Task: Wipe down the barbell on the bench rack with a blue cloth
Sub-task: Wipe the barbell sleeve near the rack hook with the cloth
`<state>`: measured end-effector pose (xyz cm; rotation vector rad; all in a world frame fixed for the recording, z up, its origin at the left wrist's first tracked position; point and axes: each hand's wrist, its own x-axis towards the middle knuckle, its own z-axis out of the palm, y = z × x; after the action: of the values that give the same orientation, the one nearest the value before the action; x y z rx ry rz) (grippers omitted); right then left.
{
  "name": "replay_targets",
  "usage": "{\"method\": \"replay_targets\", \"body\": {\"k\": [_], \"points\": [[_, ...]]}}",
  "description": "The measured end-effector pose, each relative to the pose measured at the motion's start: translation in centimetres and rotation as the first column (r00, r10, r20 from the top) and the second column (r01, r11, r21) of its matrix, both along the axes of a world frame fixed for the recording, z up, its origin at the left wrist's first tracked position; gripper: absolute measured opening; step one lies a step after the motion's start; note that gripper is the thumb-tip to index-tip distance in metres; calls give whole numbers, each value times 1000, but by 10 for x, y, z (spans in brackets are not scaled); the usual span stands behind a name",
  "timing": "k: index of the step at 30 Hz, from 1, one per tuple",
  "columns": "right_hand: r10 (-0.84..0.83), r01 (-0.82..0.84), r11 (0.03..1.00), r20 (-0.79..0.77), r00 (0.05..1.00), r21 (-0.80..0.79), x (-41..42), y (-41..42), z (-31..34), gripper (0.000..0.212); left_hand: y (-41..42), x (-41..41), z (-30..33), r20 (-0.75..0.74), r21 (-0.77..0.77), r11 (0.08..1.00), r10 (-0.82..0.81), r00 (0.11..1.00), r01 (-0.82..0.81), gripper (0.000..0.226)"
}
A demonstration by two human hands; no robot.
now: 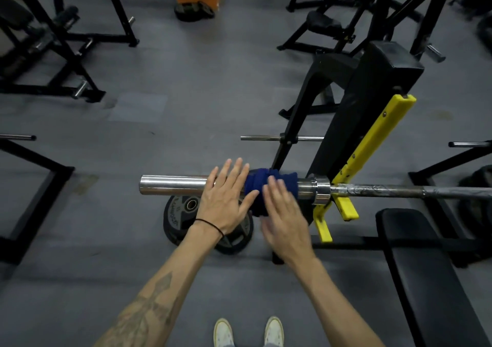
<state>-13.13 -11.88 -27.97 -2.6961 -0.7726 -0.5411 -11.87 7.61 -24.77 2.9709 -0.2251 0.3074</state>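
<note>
Grey rubber flooring [165, 123] spreads across the gym, with black machine frames [66, 43] standing around the edges. At the bench rack [354, 112], the barbell [399, 190] lies level in a yellow hook [343, 205], its chrome sleeve [173, 184] jutting out to the left. A blue cloth [262, 184] is wrapped around that sleeve, bunched in folds between the bare end and the collar [320, 189]. The person's left hand [226, 197] lies flat, fingers straight and spread, over the sleeve just beside the cloth, thumb touching the fabric. The right hand [285, 213], blurred, is also open, its fingertips on the cloth; neither hand grips anything. Weight plates [181, 213] lie on the floor beneath the sleeve, and a black bench pad [431, 274] sits to the right.
</note>
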Motion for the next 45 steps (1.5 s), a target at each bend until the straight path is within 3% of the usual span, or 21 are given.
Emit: {"method": "replay_targets", "body": {"k": [3, 4, 6, 8, 9, 12, 14, 18, 19, 22, 24, 26, 29, 33, 35, 38, 40, 43, 45], "points": [[-254, 266, 946, -84, 963, 187, -8, -1, 4, 87, 0, -1, 0, -17, -19, 1000, 15, 1000, -15, 74], [-271, 296, 928, -134, 953, 228, -13, 13, 4, 89, -1, -1, 0, -19, -34, 999, 27, 999, -27, 75], [-149, 183, 961, -169, 974, 207, -20, 34, 1, 90, -2, -2, 0, -20, -53, 998, 38, 999, -39, 75], [-14, 20, 997, -78, 997, 73, -14, 22, 2, 86, -1, -1, 1, -29, -53, 998, 33, 999, -34, 75], [-19, 20, 999, -35, 999, 29, -8, 9, 3, 85, 0, 0, 3, -33, -48, 998, 29, 999, -30, 75], [-271, 279, 953, -75, 960, 118, -6, -7, 7, 87, -2, 3, 7, -60, -45, 998, 38, 997, -41, 77], [-327, 349, 922, -145, 934, 169, -14, 18, 11, 89, -4, 4, 9, -68, -49, 997, 55, 996, -59, 80], [-51, 51, 999, -62, 997, 7, -18, 27, 7, 90, -5, 3, 10, -84, -62, 995, 69, 994, -75, 85], [-42, 41, 998, -32, 999, -41, -14, 14, 6, 90, -5, 3, 11, -90, -65, 995, 64, 994, -70, 87], [-276, 282, 957, -83, 958, 72, -17, -10, 3, 89, -8, 2, 14, -111, -60, 996, 62, 992, -69, 92], [-331, 361, 916, -176, 927, 175, -28, 12, 3, 90, -9, 2, 15, -118, -58, 994, 80, 990, -87, 94], [-203, 235, 957, -188, 961, 168, -34, 33, 0, 91, -10, 2, 17, -138, -60, 994, 86, 987, -95, 97], [-78, 78, 997, -77, 994, -3, -20, 11, -1, 87, -7, 1, 19, -147, -72, 994, 70, 987, -81, 97], [-291, 320, 928, -166, 942, 190, -25, 1, 1, 88, -9, 3, 20, -151, -45, 996, 74, 986, -81, 98], [-206, 247, 945, -196, 959, 213, -32, 27, 1, 86, -11, 5, 22, -174, -29, 995, 91, 981, -97, 102], [-40, 47, 997, -98, 994, 64, -22, 20, 1, 85, -10, 16, 27, -234, -28, 991, 122, 964, -132, 104], [-112, 117, 991, -73, 991, 60, -13, -2, 1, 86, -11, 24, 31, -267, -11, 989, 137, 954, -145, 102], [-257, 291, 929, -169, 952, 228, -22, 7, 5, 88, -12, 34, 34, -318, 0, 986, 158, 935, -166, 97], [-150, 185, 962, -177, 973, 199, -26, 26, 5, 90, -12, 41, 36, -331, -5, 983, 173, 927, -185, 94]]}}
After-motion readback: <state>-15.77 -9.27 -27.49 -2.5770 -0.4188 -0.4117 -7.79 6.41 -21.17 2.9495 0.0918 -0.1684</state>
